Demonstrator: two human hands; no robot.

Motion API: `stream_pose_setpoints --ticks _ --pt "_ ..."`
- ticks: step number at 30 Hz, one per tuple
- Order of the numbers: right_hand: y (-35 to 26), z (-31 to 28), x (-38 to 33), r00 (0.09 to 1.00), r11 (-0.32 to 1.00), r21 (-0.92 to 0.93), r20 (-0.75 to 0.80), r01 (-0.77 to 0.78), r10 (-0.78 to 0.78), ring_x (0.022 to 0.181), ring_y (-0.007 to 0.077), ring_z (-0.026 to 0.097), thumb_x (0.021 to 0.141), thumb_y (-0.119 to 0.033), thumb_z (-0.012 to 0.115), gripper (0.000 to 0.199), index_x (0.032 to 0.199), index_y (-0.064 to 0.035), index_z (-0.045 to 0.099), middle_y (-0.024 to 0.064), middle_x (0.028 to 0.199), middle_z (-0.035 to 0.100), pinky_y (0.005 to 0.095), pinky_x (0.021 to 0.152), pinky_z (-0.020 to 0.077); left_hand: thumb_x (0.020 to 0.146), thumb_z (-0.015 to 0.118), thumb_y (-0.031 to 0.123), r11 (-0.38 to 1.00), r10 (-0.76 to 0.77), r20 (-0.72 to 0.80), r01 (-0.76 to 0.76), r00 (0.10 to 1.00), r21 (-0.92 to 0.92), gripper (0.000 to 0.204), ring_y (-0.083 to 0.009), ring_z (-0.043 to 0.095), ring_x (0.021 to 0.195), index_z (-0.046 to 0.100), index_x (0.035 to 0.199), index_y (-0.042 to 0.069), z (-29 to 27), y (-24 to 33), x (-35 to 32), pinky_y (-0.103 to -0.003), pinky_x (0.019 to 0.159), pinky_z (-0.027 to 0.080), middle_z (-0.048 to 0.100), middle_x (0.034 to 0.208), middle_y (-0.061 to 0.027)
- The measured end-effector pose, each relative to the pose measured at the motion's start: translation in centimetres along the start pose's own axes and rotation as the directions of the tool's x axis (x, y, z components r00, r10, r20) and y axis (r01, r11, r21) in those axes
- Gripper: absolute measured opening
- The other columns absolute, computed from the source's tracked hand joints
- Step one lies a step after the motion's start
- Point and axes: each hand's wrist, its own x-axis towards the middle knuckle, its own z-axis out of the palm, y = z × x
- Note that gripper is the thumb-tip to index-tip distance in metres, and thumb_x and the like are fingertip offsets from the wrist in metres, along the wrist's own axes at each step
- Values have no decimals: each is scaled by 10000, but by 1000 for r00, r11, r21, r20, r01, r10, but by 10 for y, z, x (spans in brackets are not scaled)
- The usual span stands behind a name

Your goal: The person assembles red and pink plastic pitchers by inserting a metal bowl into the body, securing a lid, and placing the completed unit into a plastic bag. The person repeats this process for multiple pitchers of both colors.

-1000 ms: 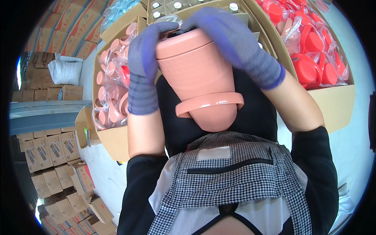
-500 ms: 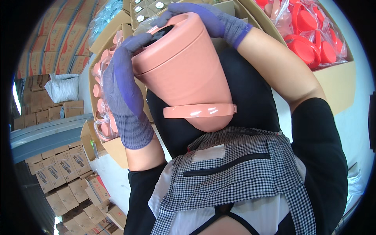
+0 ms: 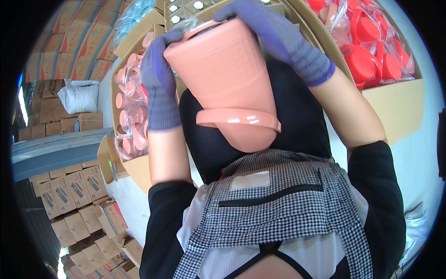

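A pink plastic thermos jug (image 3: 227,74) leans in my lap, its wide end pointing away from me and its rounded end against my checked apron. Around its rounded end loops a glossy pink carrying handle (image 3: 237,116). My left hand (image 3: 160,76), in a grey and purple glove, is closed on the left side of the wide end, fingers over the rim. My right hand (image 3: 274,35), gloved alike, grips the far right of that rim. A dark gap shows just behind the rim; the rest of that end is turned out of sight.
Left of the jug stands a carton of bagged pink parts (image 3: 132,111). A carton (image 3: 395,109) on the right holds bagged red handled parts (image 3: 364,63). White-tipped items (image 3: 197,5) sit in a divided box beyond. Stacked cartons (image 3: 76,193) and a white sack (image 3: 79,96) are at the left.
The jug's wide end has tipped away from me, so less of its dark opening shows. Both hands stay on the rim; my right wrist has come nearer and to the right.
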Motion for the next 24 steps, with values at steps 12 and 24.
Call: stream_pose_setpoints --ticks 12,24 --pt "-8 16 -22 951 915 -340 -137 218 -278 1215 373 586 1028 -178 473 278 1237 -38 591 169 1292 622 420 1071 463 1068 454 159 913 409 83 -406 909 -49 345 -337 601 1337 748 1014 -11 -17 -28 0 -414 1130 451 741 1196 -135" --pt "39 45 18 952 98 949 290 -299 97 1161 186 664 1125 -334 440 457 1272 27 679 126 1246 720 336 1078 501 884 770 161 956 80 -2 -76 997 284 176 -309 681 1082 780 985 18 9 64 -19 -421 1044 479 763 979 -100"
